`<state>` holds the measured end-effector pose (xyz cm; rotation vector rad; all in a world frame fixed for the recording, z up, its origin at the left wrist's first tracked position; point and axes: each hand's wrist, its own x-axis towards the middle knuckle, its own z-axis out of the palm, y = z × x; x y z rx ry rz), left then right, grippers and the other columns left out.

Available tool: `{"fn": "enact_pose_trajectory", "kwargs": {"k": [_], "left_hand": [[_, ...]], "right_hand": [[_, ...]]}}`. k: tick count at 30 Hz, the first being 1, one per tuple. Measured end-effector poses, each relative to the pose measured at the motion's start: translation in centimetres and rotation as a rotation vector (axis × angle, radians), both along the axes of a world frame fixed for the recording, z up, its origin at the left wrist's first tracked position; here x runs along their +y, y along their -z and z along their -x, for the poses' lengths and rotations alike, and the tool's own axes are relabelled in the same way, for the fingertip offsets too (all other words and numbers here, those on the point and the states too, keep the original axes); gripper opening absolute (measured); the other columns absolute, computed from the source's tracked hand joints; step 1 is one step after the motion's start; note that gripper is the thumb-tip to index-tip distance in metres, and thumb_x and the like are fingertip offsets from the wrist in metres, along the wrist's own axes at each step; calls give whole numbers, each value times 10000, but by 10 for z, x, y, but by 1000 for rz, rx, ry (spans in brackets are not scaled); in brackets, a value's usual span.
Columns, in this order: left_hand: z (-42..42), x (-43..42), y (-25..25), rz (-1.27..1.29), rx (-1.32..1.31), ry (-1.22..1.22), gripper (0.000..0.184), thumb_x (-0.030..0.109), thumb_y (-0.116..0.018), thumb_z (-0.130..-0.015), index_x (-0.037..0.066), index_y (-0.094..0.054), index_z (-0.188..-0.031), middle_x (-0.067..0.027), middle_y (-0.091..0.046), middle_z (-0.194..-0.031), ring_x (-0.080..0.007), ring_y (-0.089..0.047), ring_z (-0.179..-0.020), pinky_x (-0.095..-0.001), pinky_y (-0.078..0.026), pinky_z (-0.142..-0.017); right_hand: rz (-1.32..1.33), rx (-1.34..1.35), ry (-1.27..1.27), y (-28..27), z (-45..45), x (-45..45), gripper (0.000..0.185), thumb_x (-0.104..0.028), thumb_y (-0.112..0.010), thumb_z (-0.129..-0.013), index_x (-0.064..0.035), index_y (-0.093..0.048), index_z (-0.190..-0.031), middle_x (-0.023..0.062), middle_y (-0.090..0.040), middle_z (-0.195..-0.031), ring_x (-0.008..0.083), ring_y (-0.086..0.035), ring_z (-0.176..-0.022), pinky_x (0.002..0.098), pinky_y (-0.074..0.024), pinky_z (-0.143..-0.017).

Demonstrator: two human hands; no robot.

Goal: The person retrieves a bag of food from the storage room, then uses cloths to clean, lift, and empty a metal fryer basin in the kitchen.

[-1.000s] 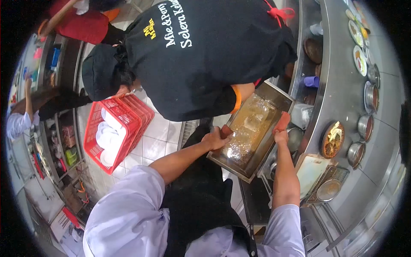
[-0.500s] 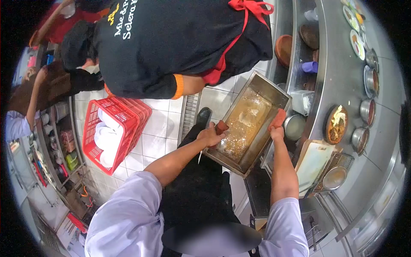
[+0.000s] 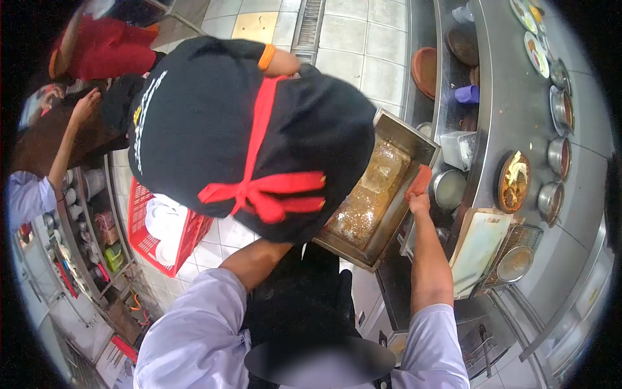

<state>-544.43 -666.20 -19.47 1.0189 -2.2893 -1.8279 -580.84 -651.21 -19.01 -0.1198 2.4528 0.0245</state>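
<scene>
A deep rectangular metal pan (image 3: pixel 387 236) holds brown, bubbly liquid and sits tilted beside the counter. My right hand (image 3: pixel 420 203) is closed around a folded red pad (image 3: pixel 420 180), pressed against the pan's right rim. My left forearm (image 3: pixel 256 262) reaches forward, but the hand at its end is hidden behind a co-worker in a black shirt (image 3: pixel 194 123) with a red apron tie. The co-worker's body also covers the pan's left side.
A red crate (image 3: pixel 144 243) of white dishes stands on the tiled floor to the left. Along the steel counter (image 3: pixel 495 139) at right are metal bowls, a brown dish of food (image 3: pixel 514 185), a cutting board (image 3: pixel 478 249) and a strainer (image 3: pixel 515 264). Other people stand at far left.
The co-worker has moved down and closer in front of me, covering my left hand and part of the pan. My right hand and the pan stay almost where they were.
</scene>
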Motion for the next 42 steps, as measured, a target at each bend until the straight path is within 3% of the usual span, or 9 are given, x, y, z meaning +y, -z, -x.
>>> {"fn": "enact_pose_trajectory", "kwargs": {"k": [4, 8, 13, 19, 22, 24, 27, 32, 42], "left_hand": [[-8, 2, -14, -188, -450, 51, 466, 413, -614, -1015, 59, -634, -1317, -153, -682, -1303, -324, -650, -1144, -439, -482, -1056], [-21, 7, -16, -226, -603, 71, 473, 418, -612, -1016, 59, -631, -1323, -154, -676, -1311, -326, -643, -1159, -439, -475, -1066], [-24, 11, -16, -235, -654, 55, 481, 424, -611, -1017, 59, -627, -1330, -157, -669, -1322, -328, -634, -1177, -439, -466, -1078], [-31, 14, -18, -246, -676, 38, 492, 432, -608, -1019, 59, -622, -1339, -159, -660, -1336, -331, -624, -1198, -440, -454, -1092], [-38, 15, -21, -257, -680, 26, 497, 435, -607, -1020, 59, -620, -1343, -161, -656, -1342, -332, -619, -1209, -440, -449, -1099], [-45, 16, -23, -264, -684, 13, 501, 438, -607, -1020, 59, -619, -1346, -162, -653, -1347, -333, -616, -1216, -440, -445, -1104], [-59, 18, -28, -287, -710, -19, 506, 442, -606, -1021, 59, -616, -1351, -163, -649, -1353, -334, -611, -1227, -440, -440, -1111], [-70, 15, -25, -295, -735, -48, 515, 448, -604, -1022, 59, -612, -1358, -165, -642, -1364, -337, -602, -1245, -441, -430, -1123], [-10, -7, -13, -236, -628, -25, 532, 461, -601, -1024, 59, -604, -1373, -170, -627, -1386, -341, -585, -1281, -441, -412, -1147]], "right_hand": [[-48, -17, -88, 11, 10, 7, 615, -400, -723, -929, -5, -562, -1371, 251, -642, -1346, 397, -619, -1264, 459, -475, -1073], [-67, -35, -114, 16, 11, 9, 650, -430, -717, -927, 0, -549, -1384, 257, -633, -1358, 401, -611, -1276, 461, -472, -1079], [-38, 11, -127, 21, 16, 5, 555, -388, -718, -932, -30, -574, -1332, 231, -635, -1356, 400, -594, -1297, 484, -461, -1096], [-21, -26, -52, 11, 16, -2, 605, -390, -715, -937, -70, -529, -1416, 234, -627, -1371, 427, -582, -1300, 492, -448, -1114], [-7, 34, -96, 17, 18, 2, 567, -402, -722, -924, 5, -603, -1299, 250, -666, -1295, 394, -614, -1268, 467, -476, -1065], [-44, -61, -75, 30, 28, 8, 632, -393, -713, -938, -77, -512, -1446, 244, -623, -1379, 428, -582, -1301, 493, -450, -1114], [11, -62, -162, 32, 28, 7, 533, -355, -749, -913, -41, -603, -1318, 216, -667, -1315, 387, -622, -1259, 473, -482, -1056], [35, 0, -129, 29, 24, 9, 584, -383, -737, -931, -12, -591, -1359, 241, -665, -1313, 399, -625, -1248, 453, -490, -1048], [-70, -17, -18, 5, 18, -13, 541, -417, -697, -939, -120, -593, -1379, 173, -627, -1404, 404, -535, -1351, 507, -442, -1107]]}}
